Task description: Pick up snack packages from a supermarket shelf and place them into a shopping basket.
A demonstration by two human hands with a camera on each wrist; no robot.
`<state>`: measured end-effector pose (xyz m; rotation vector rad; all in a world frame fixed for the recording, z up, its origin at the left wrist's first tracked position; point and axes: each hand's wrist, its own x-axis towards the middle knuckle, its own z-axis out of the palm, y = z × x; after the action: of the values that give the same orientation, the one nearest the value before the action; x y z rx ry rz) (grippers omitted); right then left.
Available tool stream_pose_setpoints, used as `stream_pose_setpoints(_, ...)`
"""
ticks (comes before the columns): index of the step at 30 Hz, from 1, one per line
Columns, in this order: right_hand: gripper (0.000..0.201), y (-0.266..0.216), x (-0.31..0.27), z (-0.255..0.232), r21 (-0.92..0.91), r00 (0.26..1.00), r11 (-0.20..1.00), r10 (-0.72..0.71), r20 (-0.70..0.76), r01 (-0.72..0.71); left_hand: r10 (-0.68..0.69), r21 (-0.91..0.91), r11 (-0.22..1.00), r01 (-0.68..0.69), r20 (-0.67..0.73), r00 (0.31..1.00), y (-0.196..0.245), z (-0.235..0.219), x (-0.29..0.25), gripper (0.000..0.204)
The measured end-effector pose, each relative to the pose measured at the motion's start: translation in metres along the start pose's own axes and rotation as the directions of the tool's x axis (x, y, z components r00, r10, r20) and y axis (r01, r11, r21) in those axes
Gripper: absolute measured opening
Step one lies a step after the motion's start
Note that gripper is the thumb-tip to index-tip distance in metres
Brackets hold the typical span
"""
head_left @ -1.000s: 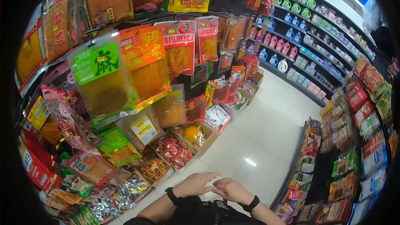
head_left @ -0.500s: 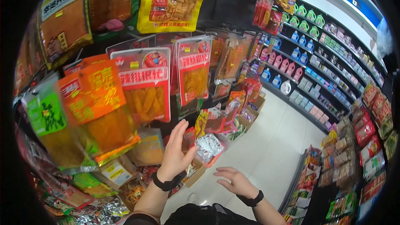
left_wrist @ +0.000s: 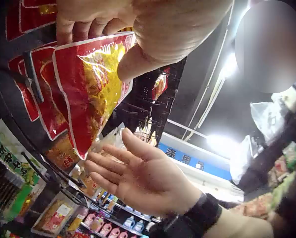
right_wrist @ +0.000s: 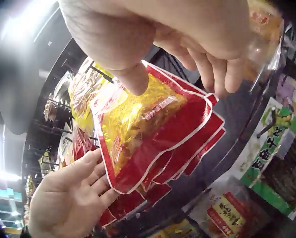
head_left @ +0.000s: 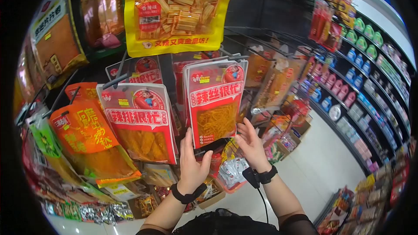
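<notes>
A stack of red-and-white snack packets (head_left: 216, 117), with yellow shredded strips behind the front window, hangs from a rack hook in the head view. At its lower left edge is my left hand (head_left: 193, 165), fingers extended upward and thumb apart. My right hand (head_left: 252, 146) flanks the lower right edge, fingers loosely bent. In the right wrist view, the left fingers lie right at the packets' edge, and the right hand (right_wrist: 187, 25) spans above them without curling round them. The left wrist view shows the right palm (left_wrist: 145, 178) facing up beside the packet's corner.
Similar red packets (head_left: 139, 122) and orange packets (head_left: 91, 135) hang to the left. A large yellow packet (head_left: 176, 13) hangs above. Bare metal hooks (head_left: 261, 37) stick out at upper right. Below stands a bin of silver-wrapped snacks (head_left: 233, 172); detergent shelves (head_left: 348, 74) line the far right.
Both hands, together low near the body one second ago, have parted and risen to either side of the hanging red packets. The head view has moved closer to the rack.
</notes>
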<state>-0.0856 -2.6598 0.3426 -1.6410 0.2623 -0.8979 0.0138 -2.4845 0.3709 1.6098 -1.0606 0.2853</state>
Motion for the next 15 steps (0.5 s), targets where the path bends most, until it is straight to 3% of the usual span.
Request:
stream_pose_setpoints(2,0.064,0.005,0.012,0.003,0.1,0.996,0.994,-0.044,0.075,0.037,-0.034,-0.027,0.999,0.032,-0.048,0.998,0.003,0.005,-0.001,0.069)
stream_pose_setpoints(5,0.061,-0.003,0.013,-0.002,0.099,0.983,0.995,-0.028,0.181,0.01,-0.08,-0.104,0.992,0.067,-0.127,0.989,0.015,0.013,-0.005,0.061)
stream_pose_setpoints(7,0.056,-0.009,0.009,-0.011,0.105,0.978,0.994,-0.033,0.208,0.011,-0.213,-0.365,0.917,0.158,-0.114,0.97,0.027,0.021,-0.008,0.051)
stream_pose_setpoints(8,0.055,-0.008,0.006,-0.017,0.191,0.972,0.981,-0.015,0.236,-0.031,-0.275,-0.415,0.887,0.201,-0.126,0.953,0.038,0.025,-0.008,0.045)
stream_pose_setpoints(10,0.047,-0.021,0.005,-0.028,0.382,0.947,0.909,0.039,0.32,-0.166,-0.242,-0.351,0.917,0.191,-0.107,0.964,0.046,0.029,-0.009,0.046)
stream_pose_setpoints(11,0.047,-0.026,0.004,-0.035,0.383,0.94,0.907,0.036,0.339,-0.174,-0.214,-0.303,0.935,0.186,-0.061,0.975,0.051,0.032,-0.01,0.046)
stream_pose_setpoints(12,0.044,-0.029,0.004,-0.041,0.374,0.937,0.922,-0.036,0.347,-0.104,-0.26,-0.481,0.85,0.213,-0.032,0.965,0.058,0.036,-0.011,0.047)
stream_pose_setpoints(13,0.042,-0.033,0.003,-0.046,0.367,0.929,0.93,-0.108,0.355,-0.032,-0.267,-0.475,0.854,0.213,-0.05,0.962,0.066,0.04,-0.012,0.047)
stream_pose_setpoints(15,0.039,-0.046,-0.004,-0.054,0.461,0.915,0.879,-0.079,0.395,-0.123,-0.275,-0.557,0.807,0.195,-0.064,0.959,0.084,0.044,-0.017,0.05)
